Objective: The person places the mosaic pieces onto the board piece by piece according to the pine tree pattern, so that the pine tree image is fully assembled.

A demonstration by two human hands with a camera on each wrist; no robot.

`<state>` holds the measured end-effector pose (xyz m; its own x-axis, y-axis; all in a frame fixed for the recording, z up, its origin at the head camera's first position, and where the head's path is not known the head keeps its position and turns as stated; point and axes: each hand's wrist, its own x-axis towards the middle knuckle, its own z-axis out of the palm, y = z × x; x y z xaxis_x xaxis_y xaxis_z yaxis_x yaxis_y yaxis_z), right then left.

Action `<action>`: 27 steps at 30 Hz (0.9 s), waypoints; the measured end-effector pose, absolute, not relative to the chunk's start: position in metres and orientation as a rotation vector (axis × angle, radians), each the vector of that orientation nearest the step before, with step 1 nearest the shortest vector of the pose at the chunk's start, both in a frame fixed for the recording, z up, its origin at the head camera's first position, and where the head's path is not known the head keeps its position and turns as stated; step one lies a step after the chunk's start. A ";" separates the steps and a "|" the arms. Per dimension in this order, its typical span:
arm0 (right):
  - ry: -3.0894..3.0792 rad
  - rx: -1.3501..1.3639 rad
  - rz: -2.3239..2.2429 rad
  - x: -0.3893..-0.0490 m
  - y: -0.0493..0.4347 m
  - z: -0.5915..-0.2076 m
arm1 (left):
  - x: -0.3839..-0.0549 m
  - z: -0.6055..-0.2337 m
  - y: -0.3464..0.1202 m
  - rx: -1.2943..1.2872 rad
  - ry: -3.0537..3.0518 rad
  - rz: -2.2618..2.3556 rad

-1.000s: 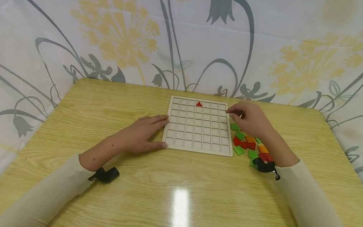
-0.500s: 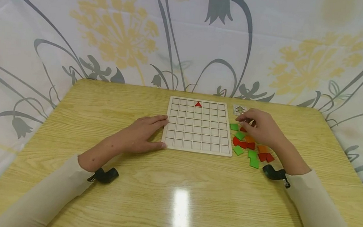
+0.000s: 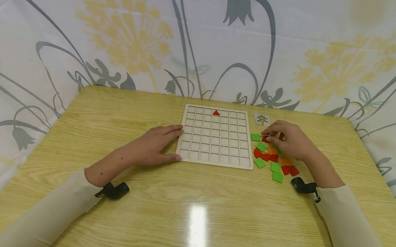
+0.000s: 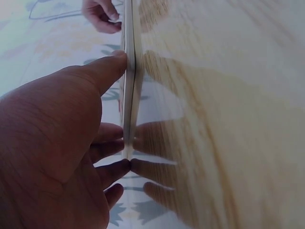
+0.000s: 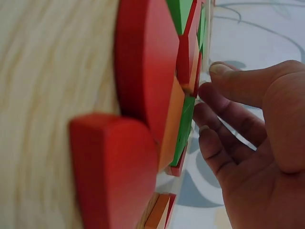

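A pale wooden grid board (image 3: 215,164) lies at the table's middle, with a red triangle (image 3: 216,113) in its top row. My left hand (image 3: 155,146) rests beside the board, fingers and thumb touching its left edge; the left wrist view shows these fingertips against the thin rim (image 4: 127,105). Over the loose tiles on the right, my right hand (image 3: 290,139) has thumb and forefinger at a small red tile (image 3: 265,139). In the right wrist view, a gap shows between the thumb and fingers, and no tile is seen lifted. The palm hides part of the pile.
Several green (image 3: 259,162), orange (image 3: 286,162) and red tiles (image 3: 289,170) lie scattered right of the board. A small card with a patterned picture (image 3: 262,119) lies behind them. A flowered cloth (image 3: 135,35) hangs at the table's back edge.
My right hand has moved right and toward me, from the board's upper right edge down to the tiles, uncovering the patterned card. The left hand stays in place.
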<state>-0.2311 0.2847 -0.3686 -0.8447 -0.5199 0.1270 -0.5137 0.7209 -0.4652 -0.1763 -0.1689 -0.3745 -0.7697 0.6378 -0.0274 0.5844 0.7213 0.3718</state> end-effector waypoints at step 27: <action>2.896 -0.797 -0.650 -0.230 0.286 -0.372 | -0.178 -0.377 -0.169 0.994 2.773 0.501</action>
<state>-0.2300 0.2861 -0.3720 -0.8634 -0.5025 0.0449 -0.4735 0.7764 -0.4160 -0.1778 -0.1693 -0.3769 -0.7684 0.6392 -0.0307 0.5880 0.7242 0.3602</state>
